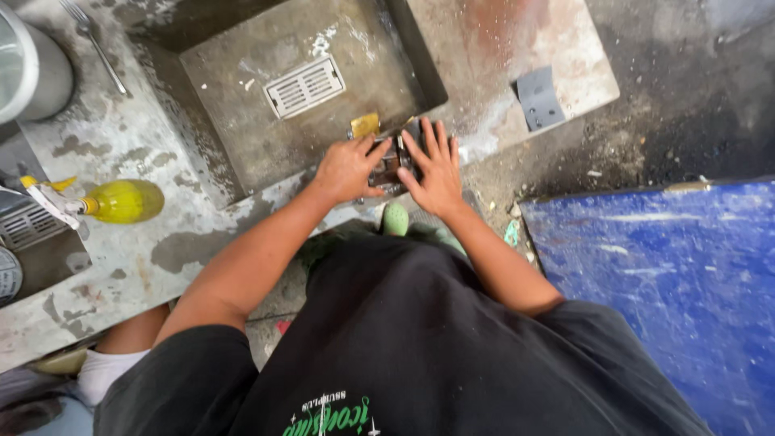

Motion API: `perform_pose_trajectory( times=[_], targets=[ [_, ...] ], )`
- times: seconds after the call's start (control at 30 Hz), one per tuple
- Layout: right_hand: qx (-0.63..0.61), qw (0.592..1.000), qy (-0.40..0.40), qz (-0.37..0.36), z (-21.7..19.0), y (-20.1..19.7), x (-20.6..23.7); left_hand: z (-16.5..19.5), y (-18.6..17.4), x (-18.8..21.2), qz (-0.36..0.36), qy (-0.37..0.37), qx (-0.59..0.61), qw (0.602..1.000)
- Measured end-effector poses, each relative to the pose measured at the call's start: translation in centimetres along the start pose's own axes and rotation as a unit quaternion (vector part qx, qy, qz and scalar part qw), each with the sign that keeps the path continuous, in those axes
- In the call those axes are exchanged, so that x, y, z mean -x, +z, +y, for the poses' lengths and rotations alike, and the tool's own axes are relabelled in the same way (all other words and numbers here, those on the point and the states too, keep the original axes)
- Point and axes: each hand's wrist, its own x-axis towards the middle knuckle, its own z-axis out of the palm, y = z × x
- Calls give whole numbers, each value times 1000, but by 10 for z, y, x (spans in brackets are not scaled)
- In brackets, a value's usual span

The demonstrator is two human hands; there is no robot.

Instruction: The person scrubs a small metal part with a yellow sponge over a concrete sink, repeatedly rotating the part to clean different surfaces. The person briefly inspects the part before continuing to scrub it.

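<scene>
A small dark metal part (389, 167) lies at the front edge of a sunken steel basin (242, 121). My left hand (349, 168) grips its left side with fingers curled. My right hand (434, 165) presses flat on its right side, fingers spread. A small yellow sponge-like piece (365, 124) lies just beyond the part inside the basin. A slotted drain grate (305, 85) sits in the basin floor.
A yellow spray bottle (113, 202) lies on the worn grey worktop (105, 145) at left. A fork (93, 40) and a metal pot (28, 69) are at far left. A grey metal plate (539, 98) lies right. A blue board (678, 274) fills the lower right.
</scene>
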Motion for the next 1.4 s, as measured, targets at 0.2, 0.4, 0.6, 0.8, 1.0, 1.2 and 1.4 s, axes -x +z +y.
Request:
perform_pose_trajectory(
  times=[0.2, 0.4, 0.6, 0.8, 1.0, 1.2, 1.4],
  targets=[
    [9, 1000, -4, 3, -4, 0, 4, 0, 2, 0, 1, -10, -20, 1000],
    [-2, 1000, 3, 14, -4, -1, -1, 0, 4, 0, 6, -14, -14, 1000],
    [-7, 1000, 16, 10, -7, -2, -1, 0, 3, 0, 3, -11, 15, 1000],
    [-8, 1000, -9, -6, -11, -2, -1, -3, 2, -2, 0, -15, -18, 1000],
    [-38, 999, -18, 0, -14, 3, 3, 1, 2, -2, -3, -27, -10, 1000],
    [-41, 999, -18, -11, -15, 4, 5, 6, 3, 2, 6, -28, -1, 1000],
    [-45, 999, -16, -21, -10, 3, -5, 2, 5, -2, 17, -36, -7, 999]
  ],
)
